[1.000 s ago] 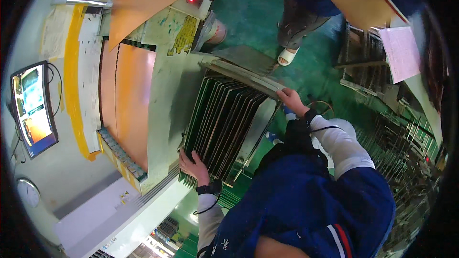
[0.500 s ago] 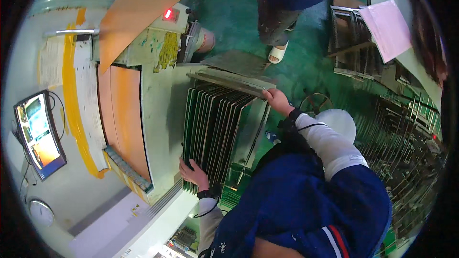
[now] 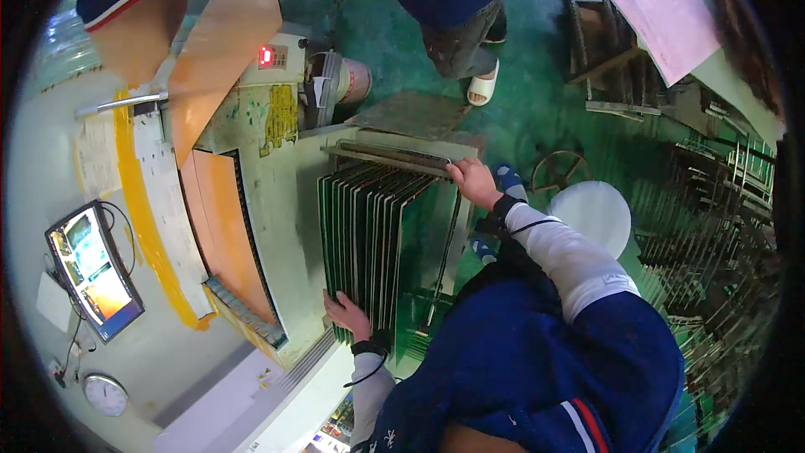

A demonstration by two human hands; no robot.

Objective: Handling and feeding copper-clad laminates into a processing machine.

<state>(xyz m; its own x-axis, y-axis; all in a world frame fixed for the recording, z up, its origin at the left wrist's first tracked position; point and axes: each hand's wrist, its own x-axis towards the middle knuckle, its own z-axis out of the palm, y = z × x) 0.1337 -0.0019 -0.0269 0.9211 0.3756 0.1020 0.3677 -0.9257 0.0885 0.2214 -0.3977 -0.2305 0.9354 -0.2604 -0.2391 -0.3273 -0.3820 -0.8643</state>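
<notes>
Keeping the rack (image 3: 394,157) steady looks like the step in hand; the next move seems to need both hands working together. The right hand (image 3: 475,183) curls over the end of its top bar. The left hand (image 3: 348,315) is loosely open by the near edges of the boards (image 3: 359,239); I cannot tell if it grips any. They stand in a row between both hands. Farther left are orange sheets (image 3: 228,231).

Place: factory workshop | red-lit control box (image 3: 287,65) | row of thin panels (image 3: 360,235) | green floor (image 3: 402,50)
</notes>
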